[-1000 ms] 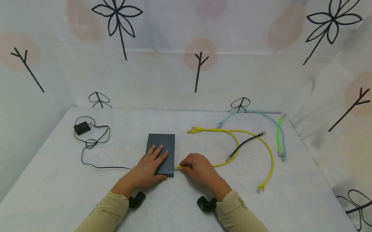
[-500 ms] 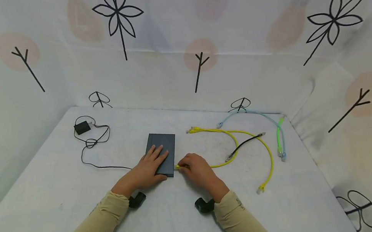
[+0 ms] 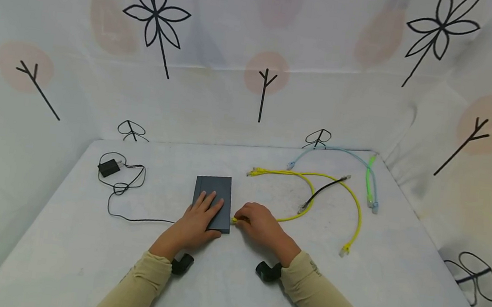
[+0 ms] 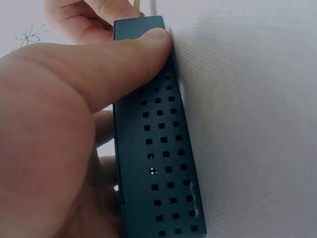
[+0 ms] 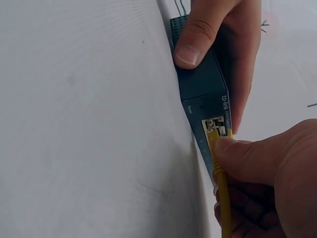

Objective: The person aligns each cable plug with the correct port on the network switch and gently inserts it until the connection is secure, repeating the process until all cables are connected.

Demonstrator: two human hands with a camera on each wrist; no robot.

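A dark grey network switch (image 3: 225, 189) lies on the white-covered table in the head view. My left hand (image 3: 195, 223) rests on it, fingers spread across the top. In the left wrist view its thumb (image 4: 133, 57) presses the vented side (image 4: 163, 144). At the opposite side, my right hand (image 3: 264, 229) pinches the plug end of a yellow network cable (image 5: 224, 198) between thumb and fingers. The right wrist view has that plug (image 5: 214, 139) at a port in the switch's front; how deep it sits I cannot tell.
A black power adapter (image 3: 109, 168) with a looped cord lies left, its cord running under my left hand. To the right lie another yellow cable (image 3: 359, 218), a short black cable (image 3: 326, 188), a light blue cable (image 3: 347, 151) and a green cable (image 3: 368, 179). Patterned cloth walls (image 3: 215, 103) surround the table.
My right hand has shifted slightly left, bringing the yellow plug closer to the switch. The left hand and the switch have stayed put.
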